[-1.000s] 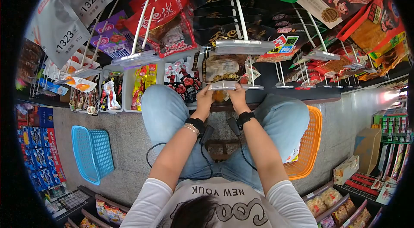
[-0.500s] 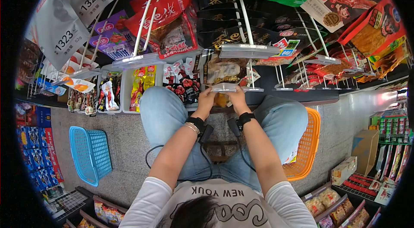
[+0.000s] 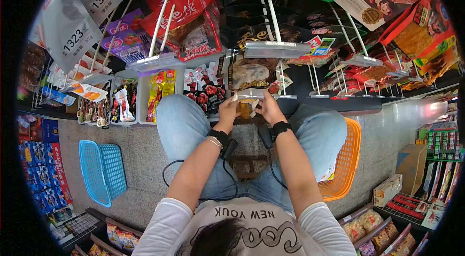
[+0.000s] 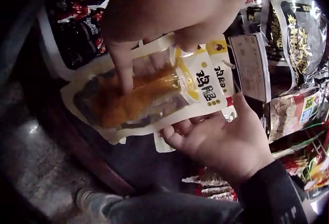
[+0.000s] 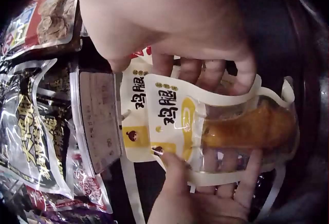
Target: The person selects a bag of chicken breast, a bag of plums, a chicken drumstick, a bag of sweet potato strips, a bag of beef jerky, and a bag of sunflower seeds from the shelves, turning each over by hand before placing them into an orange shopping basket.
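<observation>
Two white-and-yellow chicken leg packets [image 3: 247, 109] hang one behind the other under a hook's price tag [image 5: 103, 118]. The front packet [image 5: 241, 126] shows a brown drumstick through its clear window. My left hand [image 3: 227, 112] grips this packet along one side, its thumb at the printed end; in the left wrist view one finger [image 4: 122, 70] lies across the window. On the opposite side, my right hand [image 3: 271, 111] holds the packets' edge with bent fingers partly hidden behind, its thumb near the price tag. The rear packet [image 5: 133, 93] is mostly covered.
Dark bagged snacks [image 3: 252, 73] hang just behind the tag, with a red packet [image 3: 189, 23] to the left. Trays of small packets [image 3: 161, 94] line the shelf. A blue basket [image 3: 102, 171] stands on the floor at left, an orange basket [image 3: 351, 159] at right.
Both hands have come down slightly from the price tag, the right hand also shifting right and turning. More of the chicken leg packets shows between them.
</observation>
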